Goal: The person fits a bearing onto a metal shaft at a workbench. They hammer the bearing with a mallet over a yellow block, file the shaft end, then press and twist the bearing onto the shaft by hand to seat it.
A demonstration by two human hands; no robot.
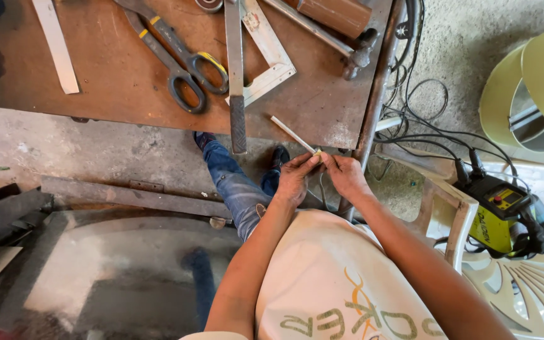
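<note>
Both hands pinch the near end of a thin pale strip [292, 135] at the front edge of the surface [114, 82]. Left hand [295, 178] closed on it with fingertips; right hand [346, 176] also closed, touching the same end. Strip's far end rests on the surface, angled up-left. Work looks mid-step: strip held and being fiddled with at the tip; nothing joined or cut that shows.

Around: big shears [174, 53] and a flat bar with a knurled grip [237, 75] just left of the strip, metal frame corner [269, 53] behind, hammer [341, 44] at right. White strip [58, 47] well left. Yellow welder [502, 214] on a white chair [530, 289], cables [423, 119] hanging off the surface's right edge. The bar's grip overhangs near the hands; nothing else crowds them.
</note>
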